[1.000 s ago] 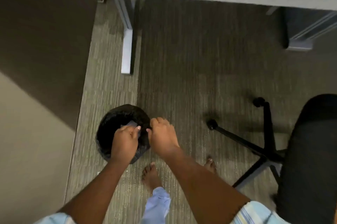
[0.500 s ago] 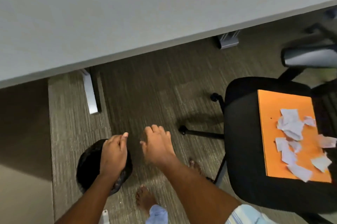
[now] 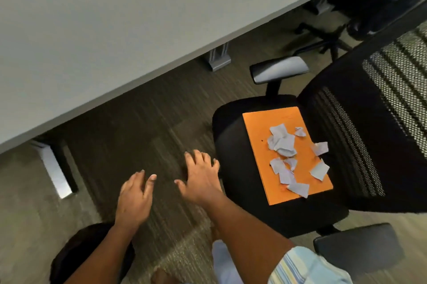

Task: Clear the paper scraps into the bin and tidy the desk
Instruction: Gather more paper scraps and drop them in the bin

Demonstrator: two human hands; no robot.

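Several white paper scraps (image 3: 284, 145) lie on an orange folder (image 3: 258, 131) that rests on the seat of a black office chair (image 3: 233, 145). The round black bin (image 3: 74, 253) stands on the carpet at the lower left, partly hidden under my left forearm. My left hand (image 3: 135, 198) hovers above the carpet with fingers apart and nothing in it. My right hand (image 3: 201, 177) is spread open and empty, just left of the chair seat's edge.
The grey desk top (image 3: 115, 29) fills the upper left, with its metal legs (image 3: 55, 168) on the carpet. The chair has a mesh back (image 3: 381, 98) and grey armrests (image 3: 279, 68). A second chair base (image 3: 323, 41) stands at the far right.
Both hands let go of a scrap over the bin and lifted away from it, moving right toward the chair. The view swung right, bringing the folder with scraps into sight.
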